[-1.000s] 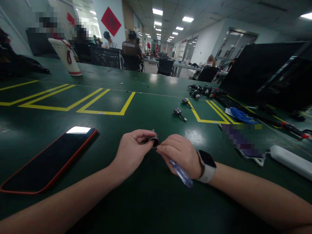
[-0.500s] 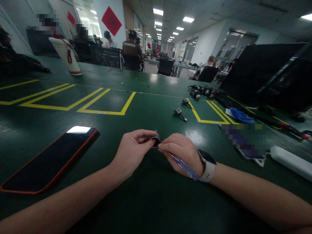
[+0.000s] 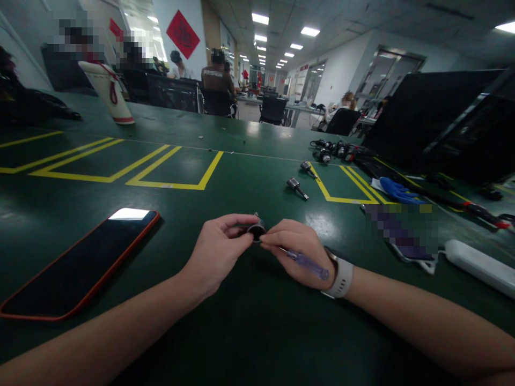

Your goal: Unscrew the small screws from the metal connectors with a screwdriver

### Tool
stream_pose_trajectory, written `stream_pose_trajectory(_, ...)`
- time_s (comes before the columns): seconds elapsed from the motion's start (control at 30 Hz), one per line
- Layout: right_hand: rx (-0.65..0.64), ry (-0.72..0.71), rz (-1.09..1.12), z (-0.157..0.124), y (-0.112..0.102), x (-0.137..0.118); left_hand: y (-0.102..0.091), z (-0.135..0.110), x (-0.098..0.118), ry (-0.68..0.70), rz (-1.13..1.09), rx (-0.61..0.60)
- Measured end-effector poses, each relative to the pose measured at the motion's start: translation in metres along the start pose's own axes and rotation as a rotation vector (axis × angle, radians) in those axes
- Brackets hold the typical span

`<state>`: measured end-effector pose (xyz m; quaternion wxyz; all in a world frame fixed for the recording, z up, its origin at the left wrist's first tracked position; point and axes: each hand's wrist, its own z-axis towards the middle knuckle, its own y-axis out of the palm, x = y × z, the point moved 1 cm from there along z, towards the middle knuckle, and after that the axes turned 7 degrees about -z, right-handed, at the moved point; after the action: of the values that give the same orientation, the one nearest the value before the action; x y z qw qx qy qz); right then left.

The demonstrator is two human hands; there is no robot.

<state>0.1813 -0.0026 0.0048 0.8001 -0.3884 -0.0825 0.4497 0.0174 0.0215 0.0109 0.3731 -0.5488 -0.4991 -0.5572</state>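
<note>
Between the thumb and fingers of my left hand (image 3: pixel 217 249) is a small round metal part (image 3: pixel 257 230), its dark hollow end turned toward me. My right hand (image 3: pixel 300 249) is closed around a screwdriver with a clear purple handle (image 3: pixel 308 264), which slants down to the right under the palm. The right fingertips meet the rim of the metal part; the screwdriver's tip is hidden by them. A pale-strapped watch (image 3: pixel 341 277) is on my right wrist. Past my hands, two metal pieces with thin shafts (image 3: pixel 296 188) lie on the green table (image 3: pixel 241 321).
To the left lies a phone in an orange case (image 3: pixel 80 268). On the right are another phone (image 3: pixel 402 236), a white power strip (image 3: pixel 478 265), a blue glove (image 3: pixel 398 191) and several dark metal parts (image 3: pixel 325 154). A tall white cup (image 3: pixel 108 94) stands far left; people sit beyond.
My right hand has rolled, so the screwdriver handle sits higher and flatter and the watch face has turned away. My left hand keeps its hold on the metal part.
</note>
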Motion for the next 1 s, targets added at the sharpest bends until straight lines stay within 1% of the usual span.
stream_pose_trajectory(0.07,0.019,0.067,0.086,0.0008,0.0003,0.0006,-0.0009,0.0006,-0.0001,-0.005,-0.008,0.010)
stream_pose_trajectory(0.13,0.024,0.083,0.111,0.0005,0.0010,0.0011,-0.0015,0.0011,-0.0007,-0.011,-0.021,0.011)
stream_pose_trajectory(0.37,0.039,0.005,0.019,-0.0021,0.0037,0.0013,-0.0025,0.0013,-0.0037,0.021,0.007,-0.008)
stream_pose_trajectory(0.5,0.034,-0.038,-0.030,-0.0002,0.0023,-0.0015,0.0005,-0.0001,-0.0013,0.030,0.001,0.021)
stream_pose_trajectory(0.67,0.056,-0.045,-0.047,-0.0001,0.0016,-0.0033,0.0022,-0.0006,-0.0001,0.048,0.008,0.026)
stream_pose_trajectory(0.9,0.010,-0.084,-0.149,-0.0011,0.0021,-0.0056,0.0032,-0.0009,-0.0006,0.029,-0.024,0.033)
stream_pose_trajectory(1.0,0.016,-0.088,-0.138,-0.0003,0.0011,-0.0058,0.0035,-0.0013,-0.0001,0.032,-0.038,0.016)
